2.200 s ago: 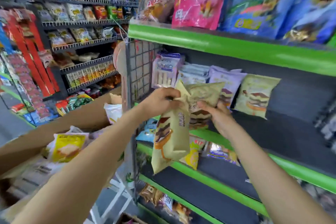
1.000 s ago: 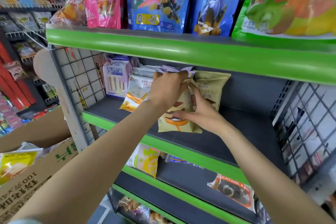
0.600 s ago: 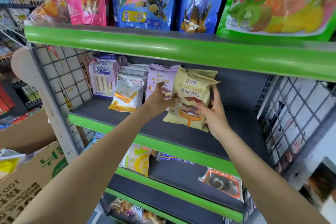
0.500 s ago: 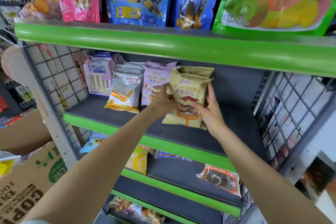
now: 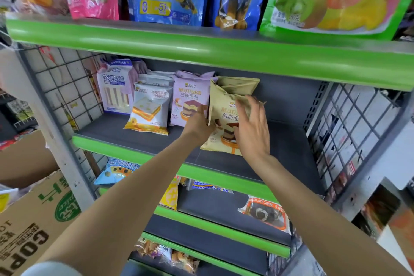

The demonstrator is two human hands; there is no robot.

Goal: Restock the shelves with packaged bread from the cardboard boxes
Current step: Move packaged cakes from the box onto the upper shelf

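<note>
We see the tan mousse bread pack (image 5: 220, 119) upright on the middle shelf (image 5: 134, 141), beside the purple pack (image 5: 189, 98) | left hand (image 5: 199, 122) seemingly grips its edge, right hand (image 5: 253, 127) lies flat on it | risk: it tips forward once let go.

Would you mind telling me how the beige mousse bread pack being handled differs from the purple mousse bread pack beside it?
The beige mousse pack has a tan wrapper; the purple mousse pack is lilac. The beige one is touched by both hands, the left hand at its edge and the right hand over its front; the purple one stands untouched. The beige one's top is creased, the purple one's face smooth. Both read MOUSSE, picture a layered cake and stand on the same shelf.
</note>
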